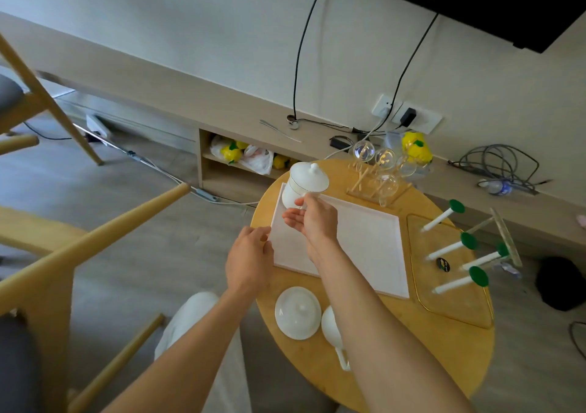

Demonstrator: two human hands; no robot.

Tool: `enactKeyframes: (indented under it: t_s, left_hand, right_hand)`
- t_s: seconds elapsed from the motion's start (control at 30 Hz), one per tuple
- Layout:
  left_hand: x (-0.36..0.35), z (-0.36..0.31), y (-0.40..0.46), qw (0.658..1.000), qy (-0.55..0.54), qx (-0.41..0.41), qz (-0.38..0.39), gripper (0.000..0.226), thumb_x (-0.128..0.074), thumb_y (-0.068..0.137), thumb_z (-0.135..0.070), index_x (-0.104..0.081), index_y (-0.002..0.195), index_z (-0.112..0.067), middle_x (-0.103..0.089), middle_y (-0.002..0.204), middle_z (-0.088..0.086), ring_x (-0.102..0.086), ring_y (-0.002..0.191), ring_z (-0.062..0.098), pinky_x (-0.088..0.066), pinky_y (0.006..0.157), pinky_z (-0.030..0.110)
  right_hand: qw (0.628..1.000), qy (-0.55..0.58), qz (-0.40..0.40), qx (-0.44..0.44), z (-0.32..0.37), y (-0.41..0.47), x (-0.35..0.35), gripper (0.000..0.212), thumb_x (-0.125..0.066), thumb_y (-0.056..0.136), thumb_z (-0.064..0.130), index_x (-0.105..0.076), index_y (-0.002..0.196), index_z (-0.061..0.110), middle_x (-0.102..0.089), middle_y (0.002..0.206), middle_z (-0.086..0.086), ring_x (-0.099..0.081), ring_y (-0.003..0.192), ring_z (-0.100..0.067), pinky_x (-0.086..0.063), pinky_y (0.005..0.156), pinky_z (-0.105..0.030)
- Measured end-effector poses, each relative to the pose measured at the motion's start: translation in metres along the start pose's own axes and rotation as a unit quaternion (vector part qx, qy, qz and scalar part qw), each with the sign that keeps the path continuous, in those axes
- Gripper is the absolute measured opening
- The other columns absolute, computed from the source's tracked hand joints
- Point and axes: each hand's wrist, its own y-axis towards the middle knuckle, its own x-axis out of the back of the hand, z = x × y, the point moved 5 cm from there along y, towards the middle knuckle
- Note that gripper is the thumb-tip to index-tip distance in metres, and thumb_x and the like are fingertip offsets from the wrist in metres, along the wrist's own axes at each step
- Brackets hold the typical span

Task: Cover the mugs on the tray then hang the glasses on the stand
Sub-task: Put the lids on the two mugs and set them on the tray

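A white mug with its lid on (301, 184) stands at the far left corner of the white tray (364, 244). My right hand (312, 219) grips this mug by its handle. My left hand (250, 257) pinches the tray's near left edge. A second white lid (297, 312) lies on the round table in front of the tray, and beside it a second mug (333, 327) lies partly hidden under my right forearm. Several clear glasses (385, 165) sit on a small wooden rack (364, 187) at the table's far side. A stand with green-tipped white pegs (459, 254) rests on the right.
The round wooden table (396, 349) carries a clear gold-rimmed tray (450, 298) under the peg stand. Wooden chairs (63, 254) stand on the left. A low cabinet along the wall holds cables, a bottle (498, 186) and yellow items (415, 149).
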Motion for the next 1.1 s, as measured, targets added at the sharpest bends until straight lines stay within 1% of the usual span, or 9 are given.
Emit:
enactKeyframes:
  t_s: [0.17, 0.23, 0.33, 0.53, 0.67, 0.77, 1.0, 1.1]
  left_hand:
    - [0.002, -0.003, 0.000, 1.000, 0.010, -0.006, -0.009, 0.033, -0.058, 0.101, -0.015, -0.066, 0.132, -0.023, -0.062, 0.126, -0.003, -0.064, 0.103, 0.016, -0.054, 0.082, 0.026]
    - [0.002, -0.004, 0.000, 1.000, 0.012, -0.003, -0.010, 0.033, -0.059, 0.101, -0.015, -0.065, 0.133, -0.023, -0.062, 0.126, -0.002, -0.063, 0.104, 0.016, -0.050, 0.080, 0.022]
    - [0.002, -0.003, 0.000, 1.000, 0.017, -0.008, -0.011, 0.034, -0.059, 0.101, -0.015, -0.066, 0.133, -0.023, -0.062, 0.125, -0.003, -0.061, 0.101, 0.014, -0.047, 0.076, 0.021]
    - [0.002, -0.003, 0.000, 1.000, 0.027, -0.002, -0.012, 0.034, -0.059, 0.101, -0.016, -0.066, 0.133, -0.023, -0.063, 0.126, -0.003, -0.061, 0.100, 0.013, -0.047, 0.075, 0.021]
    - [0.001, -0.004, 0.000, 1.000, 0.025, 0.001, -0.014, 0.033, -0.060, 0.100, -0.016, -0.067, 0.132, -0.023, -0.063, 0.124, -0.003, -0.053, 0.093, 0.008, -0.046, 0.073, 0.021]
    - [0.002, -0.004, -0.001, 1.000, 0.028, 0.002, -0.012, 0.032, -0.060, 0.101, -0.017, -0.067, 0.131, -0.023, -0.063, 0.124, -0.003, -0.053, 0.093, 0.008, -0.046, 0.074, 0.021]
    - [0.001, -0.003, 0.000, 1.000, 0.027, 0.002, -0.009, 0.032, -0.059, 0.101, -0.017, -0.067, 0.132, -0.023, -0.063, 0.124, -0.002, -0.053, 0.093, 0.009, -0.046, 0.073, 0.021]
    - [0.001, -0.004, 0.000, 1.000, 0.030, 0.004, -0.007, 0.032, -0.059, 0.101, -0.017, -0.066, 0.132, -0.023, -0.063, 0.126, -0.002, -0.052, 0.094, 0.008, -0.046, 0.074, 0.021]
  right_hand:
    - [1.000, -0.022, 0.000, 0.018, -0.006, -0.002, -0.005, 0.023, -0.050, 0.100, 0.017, -0.070, 0.089, 0.012, -0.078, 0.084, -0.016, -0.079, 0.078, -0.030, -0.066, 0.075, -0.038]
    - [0.999, -0.027, -0.001, 0.022, -0.008, -0.003, -0.006, 0.024, -0.050, 0.101, 0.017, -0.070, 0.087, 0.013, -0.079, 0.082, -0.015, -0.079, 0.077, -0.029, -0.066, 0.076, -0.039]
    - [0.999, -0.030, 0.000, 0.025, -0.009, -0.004, -0.008, 0.026, -0.048, 0.100, 0.015, -0.070, 0.086, 0.012, -0.078, 0.078, -0.014, -0.079, 0.072, -0.026, -0.066, 0.074, -0.037]
    - [0.999, -0.037, 0.003, 0.026, -0.011, -0.004, -0.008, 0.025, -0.048, 0.099, 0.015, -0.070, 0.087, 0.011, -0.079, 0.081, -0.016, -0.079, 0.076, -0.030, -0.066, 0.075, -0.038]
    - [0.999, -0.043, 0.004, 0.030, -0.012, -0.005, -0.008, 0.026, -0.048, 0.100, 0.016, -0.070, 0.086, 0.012, -0.079, 0.079, -0.014, -0.079, 0.077, -0.030, -0.066, 0.073, -0.036]
    - [0.999, -0.041, 0.005, 0.030, -0.012, -0.005, -0.007, 0.026, -0.048, 0.100, 0.016, -0.071, 0.088, 0.012, -0.078, 0.077, -0.011, -0.079, 0.076, -0.029, -0.066, 0.072, -0.035]
    - [0.998, -0.049, 0.005, 0.032, -0.014, -0.004, -0.007, 0.027, -0.049, 0.100, 0.018, -0.072, 0.088, 0.013, -0.079, 0.079, -0.012, -0.079, 0.075, -0.027, -0.066, 0.076, -0.039]
    - [0.998, -0.050, 0.003, 0.030, -0.014, -0.004, -0.006, 0.027, -0.049, 0.101, 0.019, -0.072, 0.087, 0.013, -0.079, 0.078, -0.011, -0.079, 0.074, -0.026, -0.066, 0.074, -0.037]
